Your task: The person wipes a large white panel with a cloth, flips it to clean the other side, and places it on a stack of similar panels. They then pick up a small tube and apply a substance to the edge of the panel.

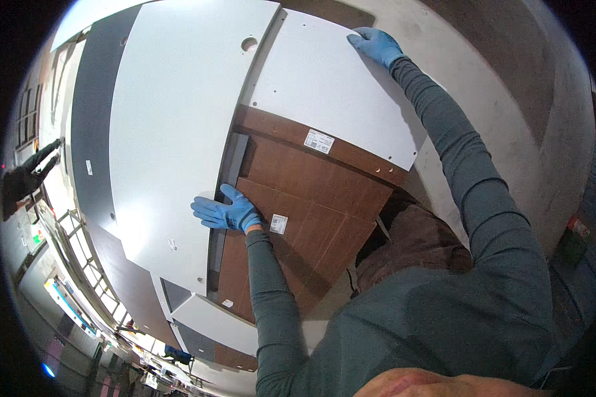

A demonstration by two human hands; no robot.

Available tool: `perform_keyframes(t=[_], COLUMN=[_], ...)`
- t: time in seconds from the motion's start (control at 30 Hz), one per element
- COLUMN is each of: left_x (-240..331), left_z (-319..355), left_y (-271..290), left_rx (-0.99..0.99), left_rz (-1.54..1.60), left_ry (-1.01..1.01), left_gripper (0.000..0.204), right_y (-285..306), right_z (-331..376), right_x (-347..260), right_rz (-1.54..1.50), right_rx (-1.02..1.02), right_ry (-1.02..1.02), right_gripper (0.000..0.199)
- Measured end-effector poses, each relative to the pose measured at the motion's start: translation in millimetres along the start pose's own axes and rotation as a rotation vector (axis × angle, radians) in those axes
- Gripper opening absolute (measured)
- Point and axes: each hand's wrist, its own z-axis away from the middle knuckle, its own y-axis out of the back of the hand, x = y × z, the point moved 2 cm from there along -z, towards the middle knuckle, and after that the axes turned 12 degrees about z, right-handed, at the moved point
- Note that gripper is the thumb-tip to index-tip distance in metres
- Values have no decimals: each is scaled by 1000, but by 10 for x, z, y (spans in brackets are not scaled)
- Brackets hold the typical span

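Note:
Both my hands wear blue gloves. My right hand [376, 45] grips the far top corner of a white rectangular panel [324, 86], fingers curled over its edge. That panel lies over a stack of brown wood-grain boards [311, 192] carrying small white stickers. My left hand [226, 212] rests flat with fingers spread at the left edge of the upper brown board, touching a grey strip [232, 165] beside a large white panel [172, 119].
The big white panel has a round hole [249, 44] near its top. A dark grey panel [93, 112] stands further left. More white and brown boards [212, 324] lie below. Concrete floor [510, 79] spreads to the right. Another person [26, 178] stands far left.

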Motion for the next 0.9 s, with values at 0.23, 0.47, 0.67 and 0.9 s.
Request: perform_keyframes(t=[0.23, 0.47, 0.67, 0.9], left_x=[-123, -71, 1125, 2628], left_z=[20, 26, 607, 1545], left_y=[-93, -63, 60, -268], left_rx=[22, -48, -191, -573], left_rz=[-35, -157, 183, 135], left_ry=[20, 58, -211, -570], left_gripper=[89, 93, 88, 94], right_y=[174, 375, 43, 78], right_z=[367, 1325, 1558, 1640], right_x=[110, 1503, 1796, 1717], right_rz=[-23, -143, -389, -484], right_rx=[168, 193, 138, 263], right_ry=[-3, -196, -196, -240], right_gripper=[60, 52, 47, 39])
